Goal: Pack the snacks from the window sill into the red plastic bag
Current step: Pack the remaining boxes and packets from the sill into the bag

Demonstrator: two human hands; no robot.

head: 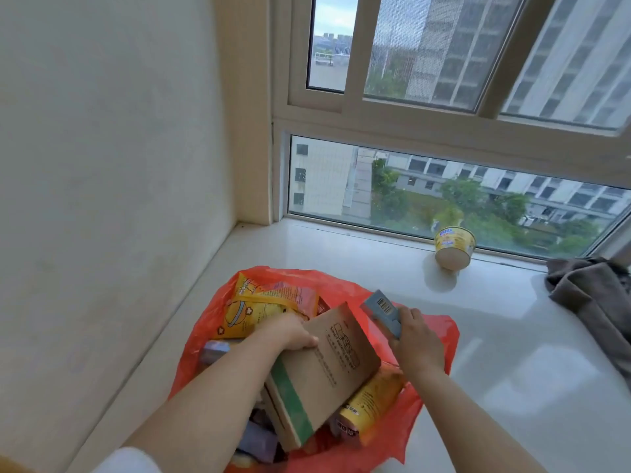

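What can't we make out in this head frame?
- Bottom of the red bag, head view: hidden by the brown box, the snack packets and both arms.
- Blue box: lower end hidden inside the right hand; its print is too small to read.
- Left hand: fingers hidden behind the brown box.
- Yellow cup label: blurred.
- Grey cloth: cut off by the right edge.

Only a barcode shows on the blue box (381, 312); other print illegible.
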